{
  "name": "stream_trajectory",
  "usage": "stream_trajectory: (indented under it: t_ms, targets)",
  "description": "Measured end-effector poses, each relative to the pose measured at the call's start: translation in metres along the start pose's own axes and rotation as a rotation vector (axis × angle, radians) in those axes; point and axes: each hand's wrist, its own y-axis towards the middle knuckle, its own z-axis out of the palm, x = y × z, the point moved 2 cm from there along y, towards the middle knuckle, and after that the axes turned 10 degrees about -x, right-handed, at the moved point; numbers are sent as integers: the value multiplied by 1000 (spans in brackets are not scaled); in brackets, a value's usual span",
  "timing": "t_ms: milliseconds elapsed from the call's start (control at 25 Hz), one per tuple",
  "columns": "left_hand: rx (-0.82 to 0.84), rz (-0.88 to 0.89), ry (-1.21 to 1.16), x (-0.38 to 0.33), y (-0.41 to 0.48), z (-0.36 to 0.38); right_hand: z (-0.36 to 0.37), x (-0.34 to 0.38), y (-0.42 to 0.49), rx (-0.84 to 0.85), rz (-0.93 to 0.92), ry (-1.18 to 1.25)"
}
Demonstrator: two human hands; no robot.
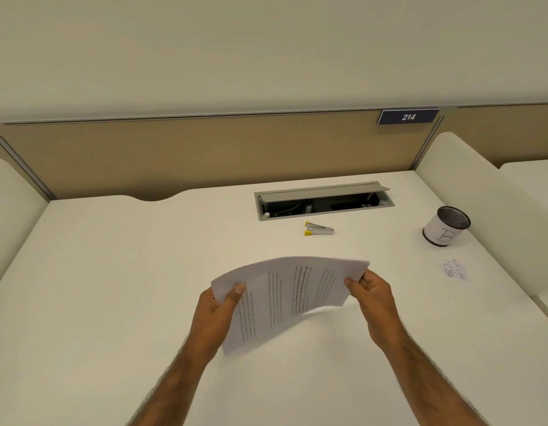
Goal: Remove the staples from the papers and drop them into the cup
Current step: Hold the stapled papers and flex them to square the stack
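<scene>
White desk (pixel 113 272) in a carrel walled by a tan partition (pixel 205 155), its number plate (pixel 408 117) reading 214. From my remote seat I see both hands holding the papers (pixel 291 296) just above the desk's near middle, the sheets bowed between them. The left hand (pixel 215 315) grips the near-left corner, thumb on top and fingers underneath. The right hand (pixel 372 295) pinches the far-right edge between thumb and curled fingers. I judge this an early step: getting the stack in hand and finding the staple, which I cannot make out on the sheets. The next move, as I read it, calls for freeing one hand to fetch the yellow-tipped staple remover (pixel 319 229), which lies beyond the papers beside the open cable tray (pixel 325 201). The mesh cup (pixel 446 226), labelled B, stands well off to the right. A small dark scatter (pixel 454 269) lies in front of it, staples or scribble, I cannot tell.
</scene>
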Motion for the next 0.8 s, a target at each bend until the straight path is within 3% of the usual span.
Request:
stream_trajectory:
  t_ms: [160, 360, 480, 600, 800]
  targets:
    - [24, -10, -161, -22, -2, 0, -5, 1, -2, -39, 78, 137]
    - [3, 13, -350, -37, -5, 6, 17, 1, -21, -32, 362, 678]
    - [5, -7, -470, -41, -7, 14, 41, 7, -40, 60, 465, 809]
    - [21, -19, -467, -42, -9, 23, 57, 17, -52, 181, 435, 820]
    - [52, 114, -171, -56, 8, -1, 50, 43, -41, 165, 173, 672]
